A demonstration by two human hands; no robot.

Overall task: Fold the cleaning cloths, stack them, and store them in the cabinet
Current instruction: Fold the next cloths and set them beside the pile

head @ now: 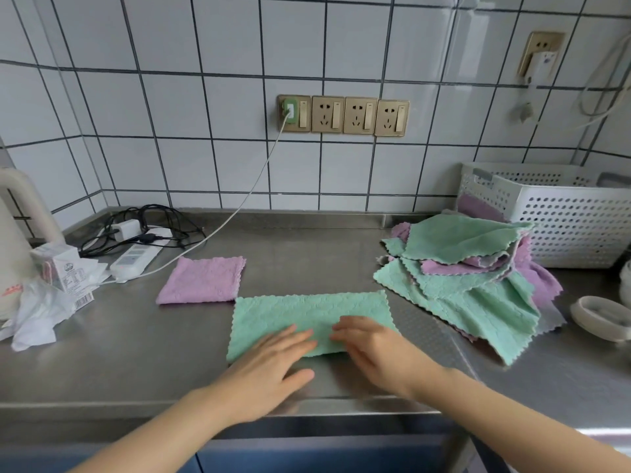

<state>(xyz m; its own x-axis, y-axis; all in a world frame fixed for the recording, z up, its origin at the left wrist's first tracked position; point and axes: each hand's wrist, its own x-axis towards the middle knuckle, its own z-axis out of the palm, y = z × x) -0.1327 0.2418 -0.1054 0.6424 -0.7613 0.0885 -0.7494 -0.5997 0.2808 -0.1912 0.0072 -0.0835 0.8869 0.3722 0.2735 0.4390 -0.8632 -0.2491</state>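
Note:
A green cloth [304,312], folded into a long strip, lies on the steel counter [136,353] near the front edge. My left hand [273,363] presses flat on its near edge with straight fingers. My right hand [372,349] rests flat on the cloth beside it, fingertips almost touching the left hand's. A purple cloth [202,280], folded into a square, lies just behind and to the left. A loose pile of green and purple cloths [471,278] sits at the right.
A white perforated basket [566,216] stands behind the pile. A power strip with tangled cables [136,244], a small carton [58,264] and a white kettle [13,240] crowd the left. A white cable [246,203] runs up to the wall sockets. A white dish [601,319] sits far right.

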